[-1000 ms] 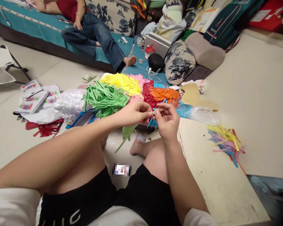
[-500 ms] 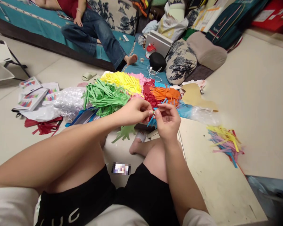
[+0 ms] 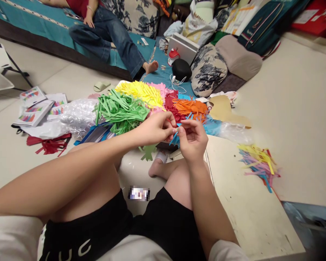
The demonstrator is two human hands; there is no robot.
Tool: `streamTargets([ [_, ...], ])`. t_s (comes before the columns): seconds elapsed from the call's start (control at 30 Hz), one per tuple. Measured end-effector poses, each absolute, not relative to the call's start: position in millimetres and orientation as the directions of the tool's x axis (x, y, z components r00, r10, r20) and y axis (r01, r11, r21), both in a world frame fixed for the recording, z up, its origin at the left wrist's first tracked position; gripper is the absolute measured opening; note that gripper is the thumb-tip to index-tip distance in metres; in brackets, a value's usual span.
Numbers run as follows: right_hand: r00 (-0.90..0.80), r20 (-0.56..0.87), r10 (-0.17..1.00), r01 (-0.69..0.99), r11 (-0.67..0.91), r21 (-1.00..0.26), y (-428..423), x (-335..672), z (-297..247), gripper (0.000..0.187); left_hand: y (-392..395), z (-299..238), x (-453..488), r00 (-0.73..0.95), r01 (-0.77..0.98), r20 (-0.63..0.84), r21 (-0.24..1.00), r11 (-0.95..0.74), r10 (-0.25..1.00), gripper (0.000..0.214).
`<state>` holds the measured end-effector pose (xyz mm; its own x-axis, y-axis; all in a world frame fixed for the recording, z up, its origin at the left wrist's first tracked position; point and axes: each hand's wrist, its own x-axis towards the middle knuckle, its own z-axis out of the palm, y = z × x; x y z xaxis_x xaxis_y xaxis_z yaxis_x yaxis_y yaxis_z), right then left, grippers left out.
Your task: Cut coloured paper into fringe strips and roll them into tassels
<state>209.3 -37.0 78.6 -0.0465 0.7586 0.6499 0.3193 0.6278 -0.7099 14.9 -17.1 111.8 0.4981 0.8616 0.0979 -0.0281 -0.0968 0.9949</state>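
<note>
My left hand (image 3: pixel 159 128) and my right hand (image 3: pixel 193 139) meet in front of me with fingertips pinched together. Between them is a small green bit of paper (image 3: pixel 177 129), mostly hidden by the fingers. Below my left forearm hangs some green fringed paper (image 3: pixel 148 152); whether it joins the bit in my fingers is hidden. Just behind the hands lie piles of fringed paper tassels: green (image 3: pixel 122 110), yellow (image 3: pixel 141 93), red (image 3: pixel 171 108) and orange (image 3: pixel 191 108). Blue strips (image 3: pixel 175 138) show right by the fingertips.
A cream board (image 3: pixel 250 206) at the right carries a mixed bunch of tassels (image 3: pixel 259 163). Clear plastic wrap (image 3: pixel 80 116), printed sheets (image 3: pixel 36 110) and a red tassel (image 3: pixel 50 144) lie left. A phone (image 3: pixel 139 193) is between my legs. Another person (image 3: pixel 111 32) sits on the teal sofa (image 3: pixel 51 27).
Both hands stay pinched together in nearly the same place. The green fringe under my left forearm has shifted right and shows less. The view has moved slightly.
</note>
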Motion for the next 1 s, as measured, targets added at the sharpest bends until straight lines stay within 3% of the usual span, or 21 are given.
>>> streamTargets([
  [0.1, -0.020, 0.621, 0.784, 0.303, 0.597, -0.743, -37, 209, 78, 0.032, -18, 108, 17, 0.475, -0.120, 0.139, 0.988, -0.092, 0.869, 0.029],
  [0.53, -0.030, 0.596, 0.802, 0.197, 0.589, -0.784, -31, 208, 72, 0.040, -13, 101, 15, 0.550, -0.175, 0.266, 0.964, -0.202, 0.791, 0.023],
  [0.67, -0.044, 0.606, 0.795, 0.210, 0.600, -0.772, -27, 212, 72, 0.038, -14, 104, 12, 0.534, -0.086, 0.307, 0.947, -0.311, 0.788, 0.021],
  [0.8, -0.131, 0.497, 0.858, 0.179, 0.514, -0.839, -21, 222, 74, 0.051, -14, 108, 8, 0.508, 0.059, 0.352, 0.896, -0.439, 0.786, 0.014],
  [1.0, -0.125, 0.480, 0.868, 0.256, 0.496, -0.830, -22, 225, 76, 0.052, -13, 110, 8, 0.532, 0.180, 0.292, 0.878, -0.444, 0.795, 0.009],
])
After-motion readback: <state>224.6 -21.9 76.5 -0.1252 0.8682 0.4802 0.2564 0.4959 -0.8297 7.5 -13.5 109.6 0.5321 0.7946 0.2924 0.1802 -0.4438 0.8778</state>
